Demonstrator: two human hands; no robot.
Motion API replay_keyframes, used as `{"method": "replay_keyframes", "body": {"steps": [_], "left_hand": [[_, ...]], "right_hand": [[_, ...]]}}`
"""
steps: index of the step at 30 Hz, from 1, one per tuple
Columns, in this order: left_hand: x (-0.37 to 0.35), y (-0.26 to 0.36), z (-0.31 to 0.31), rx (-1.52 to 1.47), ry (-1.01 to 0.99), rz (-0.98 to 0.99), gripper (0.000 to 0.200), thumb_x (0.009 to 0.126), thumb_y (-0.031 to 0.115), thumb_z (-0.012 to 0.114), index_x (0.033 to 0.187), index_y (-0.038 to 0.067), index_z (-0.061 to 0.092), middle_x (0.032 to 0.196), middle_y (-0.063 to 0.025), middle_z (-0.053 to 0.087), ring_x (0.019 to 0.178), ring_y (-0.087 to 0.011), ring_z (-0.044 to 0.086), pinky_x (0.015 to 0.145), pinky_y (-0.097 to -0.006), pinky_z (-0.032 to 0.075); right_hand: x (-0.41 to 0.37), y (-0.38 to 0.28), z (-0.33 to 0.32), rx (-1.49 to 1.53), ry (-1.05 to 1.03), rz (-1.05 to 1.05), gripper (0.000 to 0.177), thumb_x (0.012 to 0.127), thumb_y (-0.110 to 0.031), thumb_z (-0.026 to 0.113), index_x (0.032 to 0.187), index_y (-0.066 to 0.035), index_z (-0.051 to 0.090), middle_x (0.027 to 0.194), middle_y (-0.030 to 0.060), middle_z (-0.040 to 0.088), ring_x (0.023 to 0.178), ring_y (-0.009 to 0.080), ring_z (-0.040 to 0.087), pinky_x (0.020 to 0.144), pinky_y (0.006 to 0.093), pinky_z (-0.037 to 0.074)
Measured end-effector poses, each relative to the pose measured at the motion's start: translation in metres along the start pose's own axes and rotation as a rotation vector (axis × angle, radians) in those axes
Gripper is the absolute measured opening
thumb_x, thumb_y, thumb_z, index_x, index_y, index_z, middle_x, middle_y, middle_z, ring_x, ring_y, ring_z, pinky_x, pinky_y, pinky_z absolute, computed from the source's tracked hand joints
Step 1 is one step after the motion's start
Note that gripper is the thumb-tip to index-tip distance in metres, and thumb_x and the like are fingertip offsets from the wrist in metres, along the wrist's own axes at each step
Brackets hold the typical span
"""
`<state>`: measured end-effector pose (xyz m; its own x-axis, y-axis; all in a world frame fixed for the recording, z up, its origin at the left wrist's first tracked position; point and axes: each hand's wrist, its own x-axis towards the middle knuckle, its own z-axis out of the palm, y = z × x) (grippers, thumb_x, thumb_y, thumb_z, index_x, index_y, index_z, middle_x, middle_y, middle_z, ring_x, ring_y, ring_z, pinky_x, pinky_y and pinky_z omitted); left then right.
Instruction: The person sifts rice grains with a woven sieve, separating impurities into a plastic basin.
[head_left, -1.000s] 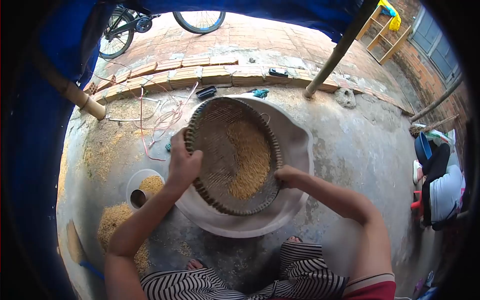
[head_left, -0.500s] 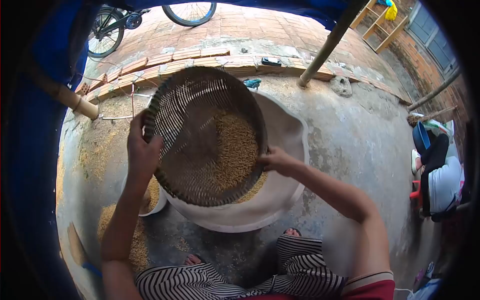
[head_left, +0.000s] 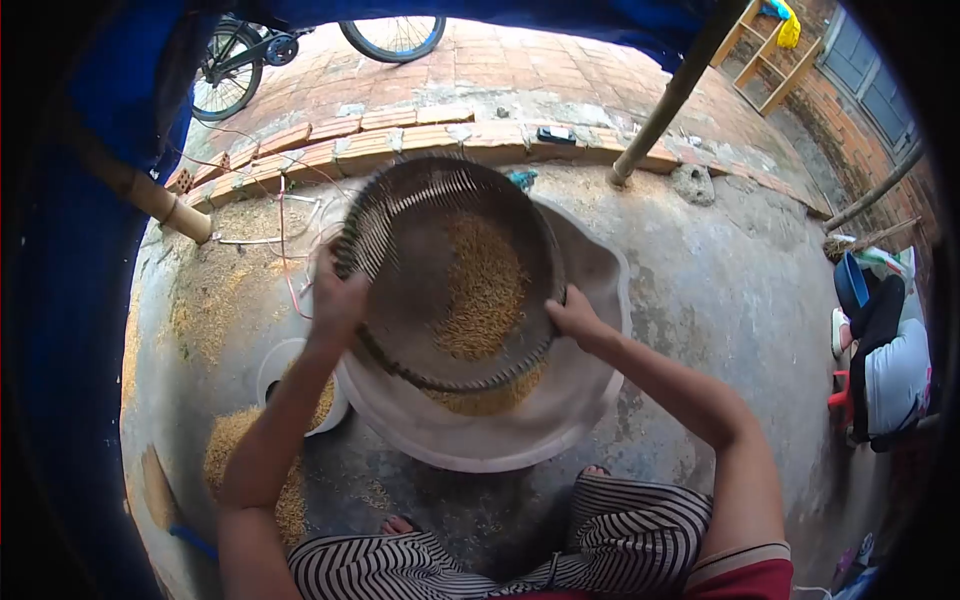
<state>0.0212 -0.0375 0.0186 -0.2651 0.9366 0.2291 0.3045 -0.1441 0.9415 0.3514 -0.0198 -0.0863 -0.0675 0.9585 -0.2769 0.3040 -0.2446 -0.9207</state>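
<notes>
A round woven sieve [head_left: 400, 330] is held over a wide pale basin [head_left: 590, 390], with a heap of golden unhusked grain [head_left: 485, 290] lying toward its right half. My left hand [head_left: 340, 298] grips the sieve's left rim. On the right rim, my right hand [head_left: 577, 318] is closed with its fingers round the edge. More grain [head_left: 490, 398] shows in the basin beneath the sieve's near edge. The sieve hides much of the basin.
A white bucket [head_left: 280, 357] with grain stands left of the basin, beside a grain pile [head_left: 232, 440] on the concrete. Bamboo poles [head_left: 640, 140] and a brick ledge [head_left: 490, 135] stand beyond. A person [head_left: 893, 370] sits at the far right.
The sieve and both hands have shifted right and slightly toward me. The grain is spread a little differently inside it, and more of the white bucket shows.
</notes>
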Motion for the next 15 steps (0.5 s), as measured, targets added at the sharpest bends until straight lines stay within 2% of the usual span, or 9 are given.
{"method": "replay_keyframes", "body": {"steps": [2, 3, 5, 9, 10, 11, 13, 14, 15], "left_hand": [[-0.015, -0.017, 0.009, -0.034, -0.025, -0.092, 0.042, 0.071, -0.002, 0.046, 0.113, -0.002, 0.044, 0.079, -0.0021, 0.053, 0.06, -0.007, 0.048, 0.051, -0.0204, 0.041], [-0.013, -0.022, 0.007, -0.044, -0.005, -0.093, 0.042, 0.071, -0.002, 0.046, 0.113, -0.002, 0.044, 0.079, -0.0021, 0.053, 0.06, -0.007, 0.048, 0.051, -0.0204, 0.041], [-0.015, -0.032, -0.002, -0.112, -0.017, -0.239, 0.041, 0.071, -0.002, 0.047, 0.112, -0.001, 0.045, 0.08, -0.0015, 0.053, 0.064, -0.0074, 0.049, 0.055, -0.0213, 0.042], [0.006, -0.015, -0.014, -0.306, 0.051, -0.174, 0.04, 0.072, -0.002, 0.048, 0.112, -0.001, 0.046, 0.083, -0.001, 0.053, 0.067, -0.0072, 0.05, 0.059, -0.0216, 0.044], [0.004, 0.0, -0.019, -0.357, 0.042, -0.142, 0.041, 0.073, -0.002, 0.048, 0.115, 0.001, 0.045, 0.09, -0.0031, 0.056, 0.074, -0.0087, 0.054, 0.064, -0.0225, 0.046], [0.004, 0.012, -0.02, -0.373, 0.091, -0.029, 0.044, 0.074, -0.004, 0.046, 0.117, 0.001, 0.043, 0.09, -0.0034, 0.056, 0.075, -0.009, 0.055, 0.066, -0.0223, 0.047], [0.008, 0.021, -0.019, -0.385, 0.181, 0.16, 0.044, 0.075, -0.006, 0.045, 0.118, 0.001, 0.043, 0.091, -0.0035, 0.057, 0.078, -0.0097, 0.057, 0.069, -0.022, 0.048], [0.01, 0.02, -0.019, -0.382, 0.186, 0.153, 0.044, 0.075, -0.006, 0.045, 0.118, 0.001, 0.043, 0.091, -0.0035, 0.057, 0.078, -0.0097, 0.057, 0.069, -0.022, 0.048], [0.012, 0.016, -0.017, -0.462, 0.105, 0.026, 0.044, 0.075, -0.006, 0.044, 0.118, 0.001, 0.043, 0.091, -0.0031, 0.058, 0.076, -0.0095, 0.056, 0.068, -0.0223, 0.047]], "right_hand": [[0.005, 0.036, -0.007, -0.413, 0.13, -0.134, 0.026, 0.077, -0.017, 0.051, 0.09, 0.006, 0.045, 0.086, 0.0217, 0.057, 0.079, 0.0332, 0.059, 0.067, 0.0401, 0.046], [0.001, 0.017, -0.008, -0.428, 0.12, -0.146, 0.026, 0.077, -0.017, 0.051, 0.09, 0.006, 0.045, 0.086, 0.0217, 0.057, 0.079, 0.0332, 0.059, 0.067, 0.0401, 0.046], [-0.024, -0.02, -0.011, -0.536, 0.144, -0.105, 0.029, 0.076, -0.016, 0.051, 0.09, 0.008, 0.044, 0.083, 0.0283, 0.056, 0.081, 0.0419, 0.056, 0.07, 0.0441, 0.043], [-0.04, -0.102, -0.024, -0.541, 0.232, -0.202, 0.027, 0.078, -0.015, 0.051, 0.089, 0.008, 0.042, 0.074, 0.0284, 0.055, 0.077, 0.0442, 0.055, 0.068, 0.046, 0.042], [-0.051, -0.124, -0.028, -0.528, 0.278, -0.328, 0.026, 0.079, -0.013, 0.05, 0.089, 0.008, 0.039, 0.072, 0.0288, 0.055, 0.076, 0.0451, 0.055, 0.068, 0.0472, 0.042], [-0.059, -0.14, -0.029, -0.518, 0.319, -0.457, 0.025, 0.079, -0.012, 0.049, 0.09, 0.008, 0.037, 0.071, 0.0293, 0.054, 0.075, 0.046, 0.054, 0.067, 0.0484, 0.041], [-0.071, -0.153, -0.024, -0.498, 0.351, -0.505, 0.024, 0.08, -0.011, 0.048, 0.09, 0.008, 0.036, 0.07, 0.0295, 0.054, 0.073, 0.046, 0.054, 0.065, 0.0492, 0.041], [-0.076, -0.154, -0.021, -0.474, 0.382, -0.546, 0.023, 0.081, -0.01, 0.047, 0.09, 0.007, 0.034, 0.069, 0.0298, 0.053, 0.071, 0.0461, 0.054, 0.063, 0.0501, 0.04], [-0.069, -0.145, -0.021, -0.522, 0.37, -0.559, 0.025, 0.081, -0.011, 0.046, 0.091, 0.009, 0.034, 0.069, 0.029, 0.054, 0.068, 0.0462, 0.055, 0.061, 0.0491, 0.043]]}}
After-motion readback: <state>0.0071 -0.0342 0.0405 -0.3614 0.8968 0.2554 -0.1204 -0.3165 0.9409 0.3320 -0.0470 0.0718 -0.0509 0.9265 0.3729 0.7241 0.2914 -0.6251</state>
